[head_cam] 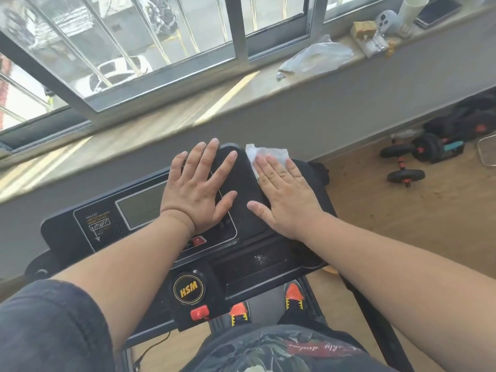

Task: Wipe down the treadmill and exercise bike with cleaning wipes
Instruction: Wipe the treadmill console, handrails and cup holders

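I stood in a room of a home set up for exercise. In front of me was a black treadmill console with a grey screen and an HSM badge. Dumbbells lay on the wooden floor. A long window sill under sliding windows carried a plastic bag, a cup and a phone.

Sliding window with grey metal frames, railing bars outside. Long stone windowsill, sun stripes across it; a plastic bag, white cup and phone on its right end. Grey wall below. Wood floor right, black dumbbells near the wall.
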